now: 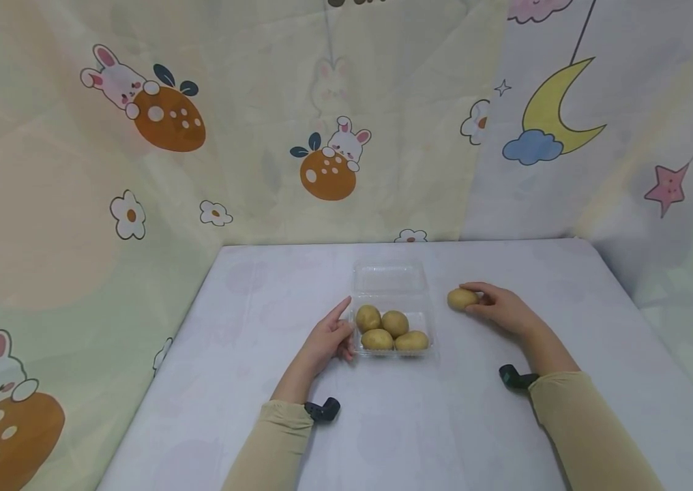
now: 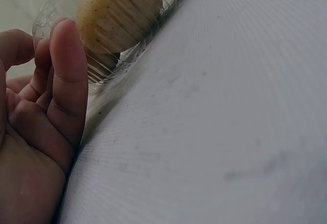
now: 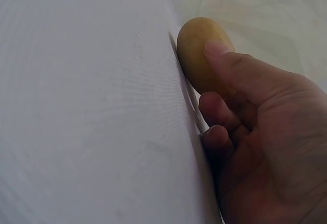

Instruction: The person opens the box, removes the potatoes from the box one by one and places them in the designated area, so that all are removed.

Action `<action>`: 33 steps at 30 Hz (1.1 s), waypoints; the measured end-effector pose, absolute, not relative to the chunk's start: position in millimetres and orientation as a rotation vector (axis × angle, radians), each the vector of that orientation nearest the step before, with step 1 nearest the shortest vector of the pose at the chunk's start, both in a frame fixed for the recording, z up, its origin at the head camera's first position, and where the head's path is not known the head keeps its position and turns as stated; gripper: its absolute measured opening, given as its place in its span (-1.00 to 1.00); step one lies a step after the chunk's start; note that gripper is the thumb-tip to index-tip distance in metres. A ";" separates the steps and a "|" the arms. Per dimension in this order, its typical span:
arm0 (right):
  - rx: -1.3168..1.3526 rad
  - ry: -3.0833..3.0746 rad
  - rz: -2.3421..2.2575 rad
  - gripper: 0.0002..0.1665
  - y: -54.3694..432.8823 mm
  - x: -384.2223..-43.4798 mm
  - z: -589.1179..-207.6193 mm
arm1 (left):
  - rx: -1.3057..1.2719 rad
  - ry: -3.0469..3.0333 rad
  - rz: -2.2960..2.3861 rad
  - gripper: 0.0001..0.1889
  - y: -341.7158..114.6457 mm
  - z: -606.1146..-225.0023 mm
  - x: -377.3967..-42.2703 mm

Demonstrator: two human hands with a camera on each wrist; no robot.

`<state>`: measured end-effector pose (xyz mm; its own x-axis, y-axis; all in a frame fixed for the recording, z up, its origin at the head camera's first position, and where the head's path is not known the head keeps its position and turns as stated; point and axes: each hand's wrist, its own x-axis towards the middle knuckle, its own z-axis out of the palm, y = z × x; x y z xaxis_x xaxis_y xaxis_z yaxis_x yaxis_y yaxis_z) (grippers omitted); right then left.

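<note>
Counting four potatoes (image 1: 377,339) in the box (image 1: 390,278), apparently leaving one potato (image 1: 460,300), pinched by right hand (image 1: 502,310) nearer surface's (image 1: 408,423) right edge, with left hand (image 1: 325,339) relaxed.

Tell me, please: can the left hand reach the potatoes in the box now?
Likely yes: the left hand is close beside the box, the lid is folded back, and nothing seems to cover the potatoes.
</note>
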<state>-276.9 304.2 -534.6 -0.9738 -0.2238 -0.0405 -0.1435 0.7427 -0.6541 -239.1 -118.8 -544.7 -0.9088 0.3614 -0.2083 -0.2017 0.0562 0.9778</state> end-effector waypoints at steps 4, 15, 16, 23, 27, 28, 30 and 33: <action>-0.297 2.822 -1.036 -0.36 304.4 -276.5 -532.7 | 0.167 1.953 1.898 -0.32 -118.3 -544.2 -239.3; -0.249 2.794 -1.038 -0.32 306.1 -276.5 -530.7 | 0.175 1.937 1.912 -0.33 -117.0 -544.0 -239.7; -0.250 2.789 -1.047 -0.31 306.6 -276.6 -531.0 | 0.174 1.936 1.911 -0.32 -116.8 -544.0 -239.7; -0.225 2.745 -1.113 -0.23 308.0 -275.2 -529.1 | 0.170 1.937 1.907 -0.31 -117.8 -544.1 -238.8; -0.173 2.709 -1.157 -0.23 308.3 -271.9 -522.2 | 0.175 1.935 1.905 -0.30 -118.7 -544.5 -238.9; -0.164 2.712 -1.158 -0.24 307.8 -270.6 -518.7 | 0.188 1.937 1.904 -0.30 -118.7 -544.5 -239.1; -0.161 2.738 -1.156 -0.29 306.1 -268.7 -511.2 | 0.193 1.938 1.905 -0.30 -118.8 -544.5 -239.4; -0.228 2.782 -1.132 -0.33 300.0 -266.4 -498.8 | 0.188 1.939 1.908 -0.31 -119.1 -544.7 -239.9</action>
